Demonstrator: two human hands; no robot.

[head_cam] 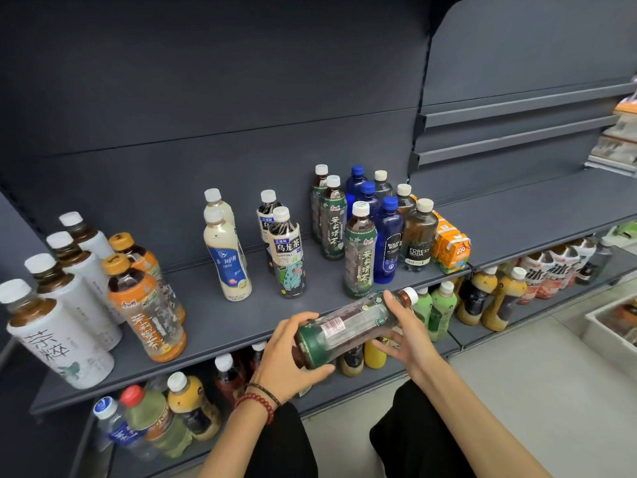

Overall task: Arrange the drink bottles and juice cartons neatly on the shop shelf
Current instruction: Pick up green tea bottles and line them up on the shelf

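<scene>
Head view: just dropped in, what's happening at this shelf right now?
A person holds a green-labelled tea bottle tilted nearly flat in front of the shelf. The left hand grips its base and the right hand holds it near the neck. It is not yet on the shelf. Three matching green tea bottles stand in a row right of centre, beside blue soda bottles, with orange juice cartons at the right end.
</scene>
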